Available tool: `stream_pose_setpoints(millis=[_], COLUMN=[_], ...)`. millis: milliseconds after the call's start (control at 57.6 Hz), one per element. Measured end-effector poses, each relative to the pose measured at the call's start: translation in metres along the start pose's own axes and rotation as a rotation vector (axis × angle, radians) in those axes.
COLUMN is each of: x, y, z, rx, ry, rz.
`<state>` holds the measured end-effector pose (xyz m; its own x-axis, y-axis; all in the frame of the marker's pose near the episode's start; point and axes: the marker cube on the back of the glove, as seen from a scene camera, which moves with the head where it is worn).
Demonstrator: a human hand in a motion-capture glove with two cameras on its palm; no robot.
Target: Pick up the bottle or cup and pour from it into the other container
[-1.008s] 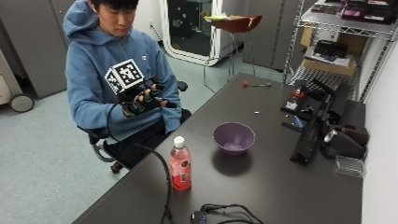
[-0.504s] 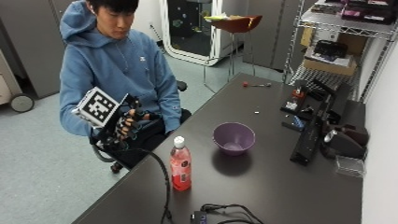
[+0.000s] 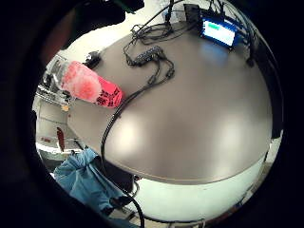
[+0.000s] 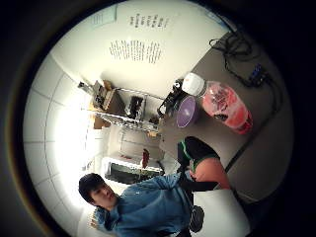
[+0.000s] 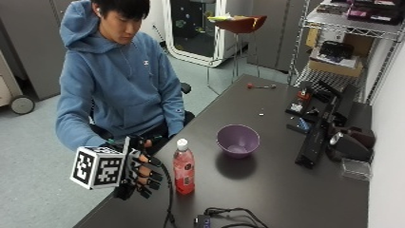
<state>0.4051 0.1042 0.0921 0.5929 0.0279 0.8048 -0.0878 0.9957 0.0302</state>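
While the dark, smooth worktop (image 5: 278, 180) is spread across the outside view, a person in a blue hooded top (image 5: 120, 90) is seen seated at its near edge. The gloved right hand (image 5: 142, 173) is held at the worktop's edge, just beside the bottle (image 5: 183, 167) and not seen to touch it. The grip is spread: the black fingers (image 5: 150, 176) are fanned out toward the bottle, only lightly bent, and nothing is held between them.

The bottle is stood upright on the worktop, near the edge. It is made of clear plastic, is filled with red-pink liquid and is topped by a white cap; a red label band is wrapped round its lower part. In the thumb side palm view the bottle (image 4: 224, 106) is shown close to the palm, with the purple bowl (image 4: 187, 111) just behind it.

The bowl (image 5: 238, 141) is set further in on the worktop, apart from the bottle. It is round, smooth, purple plastic, open side up.

Black cables (image 5: 225, 218) are coiled on the worktop near the front edge. Dark devices (image 5: 316, 137) are lined along the far side, and a wire shelf (image 5: 345, 42) is stood behind them.
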Motion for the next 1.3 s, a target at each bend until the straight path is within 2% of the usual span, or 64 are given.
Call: stream_pose_setpoints(millis=[365, 539, 747, 1008, 1303], x=[0.013, 0.008, 0.002, -0.007, -0.012], y=[-0.032, -0.041, -0.044, -0.054, -0.062], z=[0.058, 0.080, 0.110, 0.125, 0.131], rx=[-0.042, 0.107, 0.196, 0.458, 0.506], ry=[-0.118, -0.233, -0.351, -0.400, -0.370], rz=[-0.010, -0.029, -0.024, -0.006, 0.044])
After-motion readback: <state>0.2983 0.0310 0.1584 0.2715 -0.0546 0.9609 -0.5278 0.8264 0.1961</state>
